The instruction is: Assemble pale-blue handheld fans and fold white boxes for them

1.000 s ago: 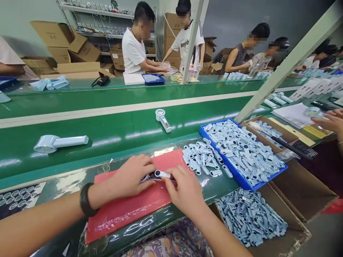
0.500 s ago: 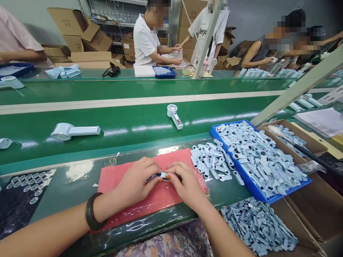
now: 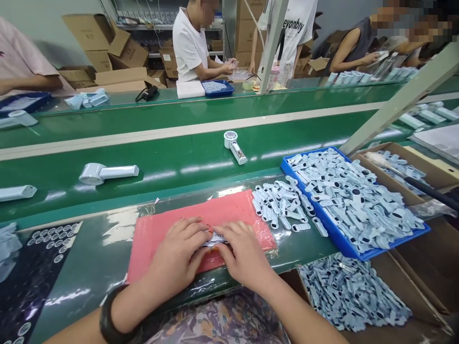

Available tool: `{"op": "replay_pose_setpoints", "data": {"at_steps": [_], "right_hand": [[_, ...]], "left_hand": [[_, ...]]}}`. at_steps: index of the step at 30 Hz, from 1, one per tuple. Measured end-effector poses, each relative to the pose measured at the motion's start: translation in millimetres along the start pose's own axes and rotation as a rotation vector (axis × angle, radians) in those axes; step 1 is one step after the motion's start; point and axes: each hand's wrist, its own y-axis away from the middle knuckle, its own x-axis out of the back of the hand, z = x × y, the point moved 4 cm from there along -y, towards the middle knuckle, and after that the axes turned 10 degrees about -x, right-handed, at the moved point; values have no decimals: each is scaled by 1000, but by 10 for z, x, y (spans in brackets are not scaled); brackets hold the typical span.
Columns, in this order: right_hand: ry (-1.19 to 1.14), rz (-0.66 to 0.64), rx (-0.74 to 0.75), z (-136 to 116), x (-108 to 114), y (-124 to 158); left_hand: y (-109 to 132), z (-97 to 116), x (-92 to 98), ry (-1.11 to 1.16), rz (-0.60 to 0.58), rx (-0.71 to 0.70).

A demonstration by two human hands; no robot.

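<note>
A pale-blue plastic piece (image 3: 216, 237) with dark markings lies between my two hands, mostly covered by the fingers. My left hand (image 3: 179, 253) grips its left end, thumb below and fingers above. On its right end, my right hand (image 3: 247, 253) is closed the same way. Both hands are over a red mat (image 3: 150, 234) on the bench. Right of the mat is a loose pile of small pale-blue cover pieces (image 3: 281, 203) with dark ovals. Beyond the mat, a handheld fan (image 3: 236, 150) with its handle front uncovered lies on the green belt.
A blue tray (image 3: 344, 248) heaped with cover pieces stands at right, with cardboard boxes (image 3: 423, 296) beside and below it. Another handheld fan (image 3: 107, 173) lies on the belt at left. Round rings rest on a dark sheet (image 3: 28, 282). A metal post (image 3: 398, 102) slants at right. Co-workers (image 3: 190, 48) sit opposite.
My hands have drawn closer together around the piece, and the right fingers now reach over it. The view has shifted slightly. The left fan on the belt sits a little further right.
</note>
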Motion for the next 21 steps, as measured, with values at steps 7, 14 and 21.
{"op": "replay_pose_setpoints", "data": {"at_steps": [7,14,21], "right_hand": [[18,-20,155,20,-11,17],[155,20,170,34,-60,-7],[142,-25,159,-3,2,-18]], "left_hand": [[72,13,-63,-103,-67,-33],[-52,2,6,-108,-80,-106],[-135,-32,69,-64,-94,-135]]}}
